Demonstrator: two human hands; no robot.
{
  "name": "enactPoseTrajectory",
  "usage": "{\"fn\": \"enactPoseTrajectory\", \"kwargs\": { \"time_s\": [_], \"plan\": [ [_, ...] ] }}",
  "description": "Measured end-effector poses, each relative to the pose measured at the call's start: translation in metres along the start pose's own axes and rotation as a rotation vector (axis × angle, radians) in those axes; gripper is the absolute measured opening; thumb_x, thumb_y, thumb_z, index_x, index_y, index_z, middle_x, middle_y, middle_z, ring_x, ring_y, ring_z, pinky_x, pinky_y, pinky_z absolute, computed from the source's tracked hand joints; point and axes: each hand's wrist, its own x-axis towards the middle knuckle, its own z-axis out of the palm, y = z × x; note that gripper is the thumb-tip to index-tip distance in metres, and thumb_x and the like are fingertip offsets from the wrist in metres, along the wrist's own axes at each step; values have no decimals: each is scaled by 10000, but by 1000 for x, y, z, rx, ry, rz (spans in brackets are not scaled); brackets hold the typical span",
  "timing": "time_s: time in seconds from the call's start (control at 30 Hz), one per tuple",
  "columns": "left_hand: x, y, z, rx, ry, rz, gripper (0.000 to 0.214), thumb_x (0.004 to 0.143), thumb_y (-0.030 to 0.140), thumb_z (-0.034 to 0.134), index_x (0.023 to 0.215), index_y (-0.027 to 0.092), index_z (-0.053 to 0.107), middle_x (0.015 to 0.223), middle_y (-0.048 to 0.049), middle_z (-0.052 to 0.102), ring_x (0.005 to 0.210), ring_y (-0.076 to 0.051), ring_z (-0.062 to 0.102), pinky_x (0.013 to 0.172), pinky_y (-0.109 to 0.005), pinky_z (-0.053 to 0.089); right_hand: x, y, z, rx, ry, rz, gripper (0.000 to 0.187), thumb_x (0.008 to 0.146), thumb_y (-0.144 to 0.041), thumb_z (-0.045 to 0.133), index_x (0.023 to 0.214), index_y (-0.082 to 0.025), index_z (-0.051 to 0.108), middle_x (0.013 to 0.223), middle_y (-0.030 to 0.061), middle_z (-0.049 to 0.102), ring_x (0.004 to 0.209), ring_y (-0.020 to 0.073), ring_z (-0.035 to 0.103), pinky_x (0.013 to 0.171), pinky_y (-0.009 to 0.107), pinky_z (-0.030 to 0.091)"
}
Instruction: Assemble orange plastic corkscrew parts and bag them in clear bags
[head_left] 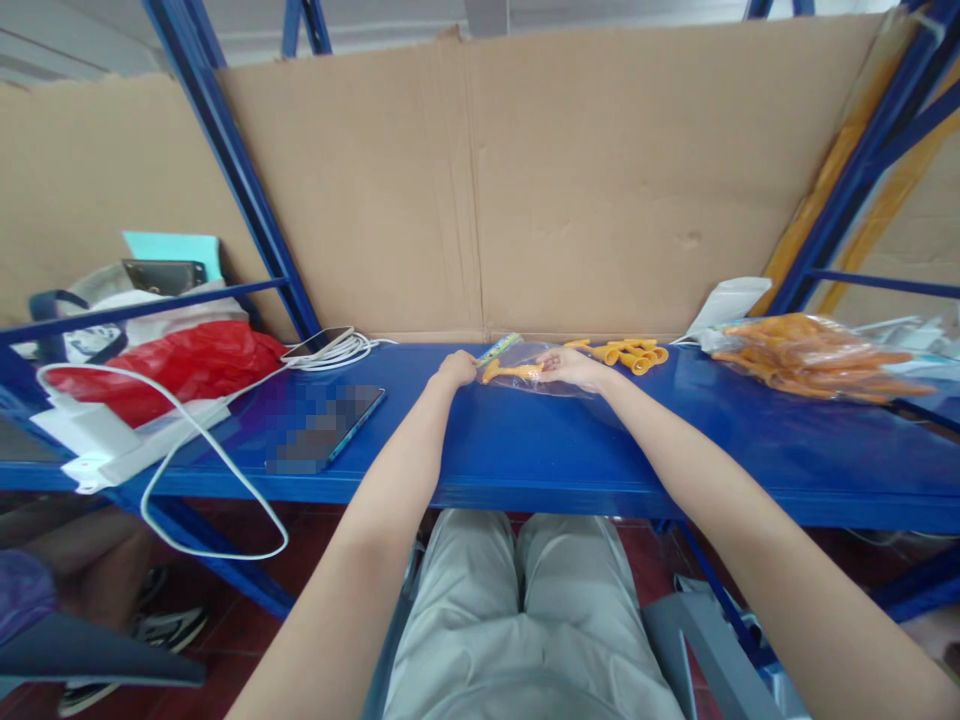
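Both my arms reach over the blue shelf (570,450). My left hand (456,369) is closed in a pinch on the left end of a small clear plastic bag (529,358), near its green and yellow header. An orange plastic piece (511,373) lies in or on that bag. My right hand (570,368) rests on the bag's right side, fingers curled on it. Just beyond my right hand lies a small heap of loose orange pieces (628,353).
A large clear bag of orange pieces (810,356) lies at the right, a white packet (731,300) behind it. Two phones (330,425) (319,343), a white cable (341,352), a power strip (112,440) and a red bag (180,365) sit left. Cardboard (525,190) backs the shelf.
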Motion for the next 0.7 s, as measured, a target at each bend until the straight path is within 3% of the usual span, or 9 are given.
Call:
{"fn": "enactPoseTrajectory", "kwargs": {
  "time_s": [0.2,0.33,0.57,0.7],
  "plan": [
    [3,-1,4,1,59,-41,420,817,105,602,1197,247,707,1207,-55,705,1128,-203,655,901,-202,503,2,2,-9,-46,42,-38,247,580,-168,812,734,-159,618,699,15,656,737,163,639,777,319,539],
    [7,-2,5,-8,80,-65,361,825,138,612,1156,219,728,1201,-58,708,1128,-204,654,931,-211,499,1,-4,-4,-73,88,-50,207,595,-155,787,730,-147,631,726,44,675,761,188,653,777,334,542],
    [13,-7,7,-19,125,-70,322,825,223,653,1137,200,732,1193,-67,711,1137,-220,649,964,-244,506,-9,-18,8,-263,-28,-76,125,642,-191,779,718,-151,688,842,100,730,883,273,681,813,387,553],
    [14,-9,7,-28,130,-57,329,817,236,664,1140,210,724,1221,-55,700,1165,-217,631,966,-241,501,-11,-15,4,-279,-69,-115,165,654,-233,793,786,-160,728,919,81,747,912,248,683,823,343,549]
  ]
}}
